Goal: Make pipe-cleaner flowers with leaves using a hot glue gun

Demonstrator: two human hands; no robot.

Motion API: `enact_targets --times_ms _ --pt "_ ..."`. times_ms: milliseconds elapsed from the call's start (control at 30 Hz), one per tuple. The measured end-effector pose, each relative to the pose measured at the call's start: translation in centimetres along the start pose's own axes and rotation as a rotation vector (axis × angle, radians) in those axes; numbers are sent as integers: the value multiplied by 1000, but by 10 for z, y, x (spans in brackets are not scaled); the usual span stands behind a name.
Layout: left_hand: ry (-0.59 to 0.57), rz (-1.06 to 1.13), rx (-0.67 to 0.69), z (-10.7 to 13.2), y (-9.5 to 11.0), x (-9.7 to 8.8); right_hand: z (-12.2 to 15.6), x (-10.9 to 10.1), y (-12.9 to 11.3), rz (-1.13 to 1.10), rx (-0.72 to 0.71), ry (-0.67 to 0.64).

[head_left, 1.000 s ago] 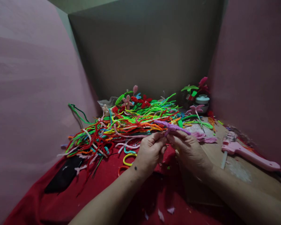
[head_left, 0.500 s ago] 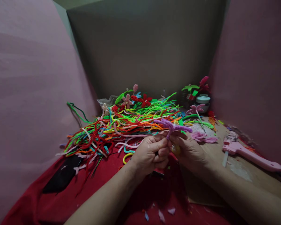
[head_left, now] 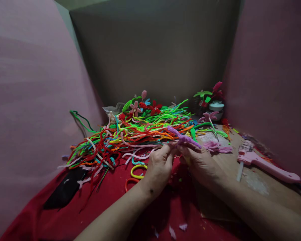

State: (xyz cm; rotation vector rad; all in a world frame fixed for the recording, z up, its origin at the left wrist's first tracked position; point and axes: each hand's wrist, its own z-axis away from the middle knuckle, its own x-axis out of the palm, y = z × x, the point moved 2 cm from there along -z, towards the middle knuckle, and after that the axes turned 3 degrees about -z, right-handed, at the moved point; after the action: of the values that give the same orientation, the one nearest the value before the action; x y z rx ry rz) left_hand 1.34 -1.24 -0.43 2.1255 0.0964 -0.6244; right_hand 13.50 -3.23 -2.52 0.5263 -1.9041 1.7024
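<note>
My left hand (head_left: 160,165) and my right hand (head_left: 200,162) meet at the middle, fingers pinched together on a purple pipe-cleaner piece (head_left: 183,137) whose fuzzy arms stick out above the fingertips. Just beyond the hands lies a big heap of coloured pipe cleaners (head_left: 130,134), green, red, orange and white. A yellow pipe-cleaner loop (head_left: 136,170) rests on the red cloth (head_left: 110,201) beside my left wrist.
A pink glue gun (head_left: 263,164) lies at the right on a brown board (head_left: 243,170). Finished pipe-cleaner flowers (head_left: 145,106) stand at the back, more beside a small white jar (head_left: 216,107). A black flat object (head_left: 65,189) lies at the left. Pink walls close both sides.
My hands have turned the purple piece slightly between the fingers and shifted a little up and left. Nothing else moved.
</note>
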Motion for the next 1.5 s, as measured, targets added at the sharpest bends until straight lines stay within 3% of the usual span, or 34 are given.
enact_targets --times_ms 200,333,700,900,1000,1133,1267,1333,1400,1500 --pt "-96 460 -293 -2 9 0 5 6 -6 77 -61 -128" --pt "-160 670 -432 -2 11 -1 2 3 -3 82 1 -118" --pt "-362 1123 -503 1 2 7 -2 5 4 -175 148 -184" --pt "-557 1255 -521 2 -4 7 2 8 -1 -205 177 -222" --pt "-560 1218 -508 1 -1 6 2 9 -4 -155 106 -240" --pt "-402 930 -466 0 6 5 -1 5 -3 -104 12 -173" --pt "-113 290 -218 1 9 1 -1 5 -2 -81 -5 -115" --pt "-20 50 -68 4 9 0 1 7 -3 -85 -14 -96" --pt "20 -73 30 6 8 0 3 9 -4 -71 -22 -78" --pt "37 -51 63 6 7 -1 4 10 -3 -35 -23 -39"
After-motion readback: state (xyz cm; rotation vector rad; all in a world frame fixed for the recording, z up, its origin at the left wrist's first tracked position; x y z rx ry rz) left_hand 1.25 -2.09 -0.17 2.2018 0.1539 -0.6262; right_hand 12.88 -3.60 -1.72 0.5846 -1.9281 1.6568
